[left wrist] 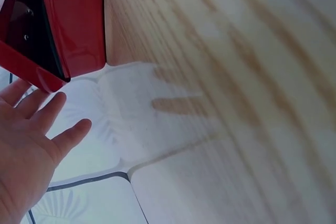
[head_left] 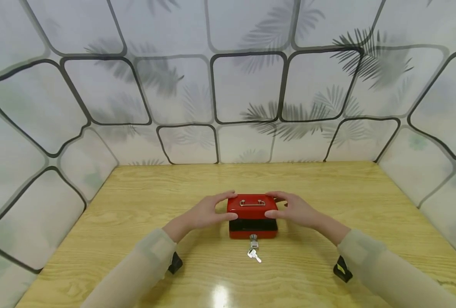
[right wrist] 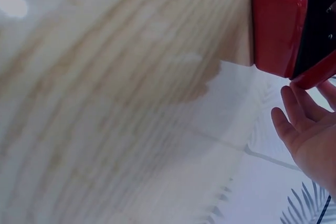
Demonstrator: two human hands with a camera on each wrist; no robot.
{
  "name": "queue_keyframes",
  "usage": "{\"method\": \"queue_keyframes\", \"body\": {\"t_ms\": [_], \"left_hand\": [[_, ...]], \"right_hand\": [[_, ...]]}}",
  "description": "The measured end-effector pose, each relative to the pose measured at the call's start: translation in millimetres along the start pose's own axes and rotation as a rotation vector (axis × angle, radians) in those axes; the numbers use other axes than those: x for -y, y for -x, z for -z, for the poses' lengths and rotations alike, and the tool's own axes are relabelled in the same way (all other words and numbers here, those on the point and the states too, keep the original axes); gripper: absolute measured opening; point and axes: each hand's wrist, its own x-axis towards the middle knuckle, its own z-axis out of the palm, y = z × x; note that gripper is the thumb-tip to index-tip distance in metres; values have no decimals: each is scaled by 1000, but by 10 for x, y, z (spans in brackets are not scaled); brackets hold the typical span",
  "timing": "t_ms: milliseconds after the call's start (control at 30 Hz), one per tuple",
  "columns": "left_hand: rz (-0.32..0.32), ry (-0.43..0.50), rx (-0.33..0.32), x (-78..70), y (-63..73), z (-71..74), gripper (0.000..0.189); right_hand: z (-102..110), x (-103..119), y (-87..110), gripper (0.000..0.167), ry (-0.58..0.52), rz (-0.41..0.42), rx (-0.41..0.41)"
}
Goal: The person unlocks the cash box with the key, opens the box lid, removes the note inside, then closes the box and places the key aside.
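Observation:
A small red cash box (head_left: pixel 253 234) sits on the table with its lid (head_left: pixel 252 211) partly raised, and a dark gap shows along the front. On top of the lid lies a thin metal handle (head_left: pixel 252 205). My left hand (head_left: pixel 202 211) holds the lid's left end, thumb at the front edge and fingers toward the back. At the other end my right hand (head_left: pixel 299 210) grips it the same way. Both wrist views show fingertips at the lid's rear edge. From the front lock hang silver keys (head_left: pixel 254 255), resting on the tabletop.
The table (head_left: pixel 166 179) is pale wood with a glossy finish. Patterned cloth (head_left: pixel 247 90) with leaf prints and dark rounded outlines surrounds it at the back and sides. A black wrist device (head_left: pixel 342 269) hangs below the right sleeve, another (head_left: pixel 175 262) below the left.

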Motion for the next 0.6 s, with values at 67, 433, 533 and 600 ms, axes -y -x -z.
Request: {"method": "queue_keyframes", "body": {"t_ms": [67, 433, 533, 600], "left_hand": [[-5, 8, -3, -2, -5, 14, 71], [11, 39, -49, -21, -73, 55, 61], [22, 57, -59, -26, -84, 56, 58], [23, 72, -70, -27, -98, 57, 55]], "right_hand": [[20, 11, -16, 70, 3, -5, 8], [110, 51, -61, 68, -8, 6, 29], [115, 49, -64, 66, -5, 2, 14], [117, 51, -70, 63, 5, 3, -8]]}}
